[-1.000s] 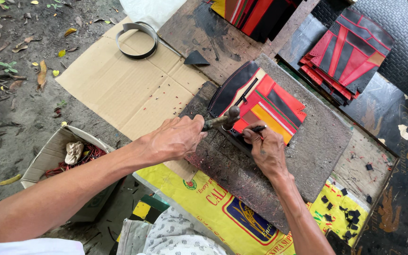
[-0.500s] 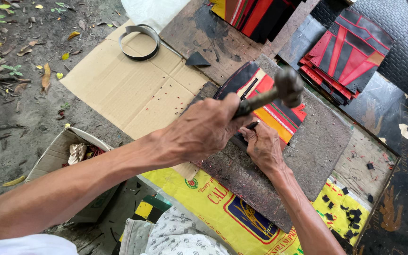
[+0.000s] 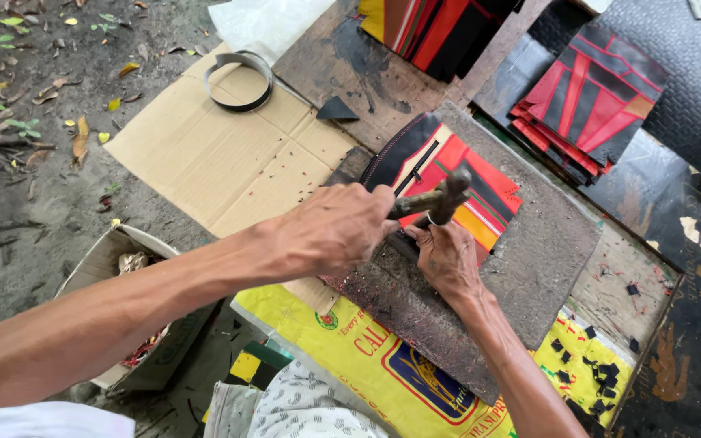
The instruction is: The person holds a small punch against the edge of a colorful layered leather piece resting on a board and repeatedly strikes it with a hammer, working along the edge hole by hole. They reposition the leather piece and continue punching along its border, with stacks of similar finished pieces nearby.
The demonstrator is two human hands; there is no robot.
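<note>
My left hand point(image 3: 334, 231) is shut on the handle of a hammer point(image 3: 446, 197), whose head is low over my right hand point(image 3: 448, 259). My right hand presses down near the edge of a striped red, black and yellow piece point(image 3: 484, 191) and seems to pinch a small tool under the hammer head; the tool itself is mostly hidden. The piece lies on a worn dark board point(image 3: 545, 243).
A flat cardboard sheet point(image 3: 212, 154) with a metal ring point(image 3: 241, 81) lies at the left. There is a stack of striped pieces point(image 3: 594, 97) at the upper right, an open box point(image 3: 135, 259) at the lower left, and a yellow sack point(image 3: 350, 341) with small black offcuts point(image 3: 602, 381) at the bottom.
The hammer was down, rose high half a second ago, and has come down again onto the spot at my right hand. My right hand stayed in place.
</note>
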